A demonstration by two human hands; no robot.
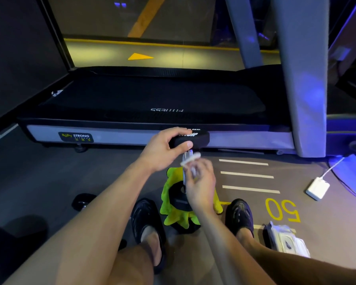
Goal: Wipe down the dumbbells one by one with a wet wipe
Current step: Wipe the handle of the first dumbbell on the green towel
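A black treadmill (152, 103) spans twelve o'clock on grey floor (39, 171); white stripes (245, 175) and a yellow "50" (283, 210) lie at three, under dim blue light.

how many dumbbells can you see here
2: one dumbbell stands upright on the yellow-green cloth, steadied by the left hand; another dumbbell lies on the floor at left. More may be hidden.

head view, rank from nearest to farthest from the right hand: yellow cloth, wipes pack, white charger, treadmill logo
1. yellow cloth, on the floor right under the right hand
2. wipes pack, lower right by the foot
3. white charger, far right on the floor
4. treadmill logo, far left on the frame
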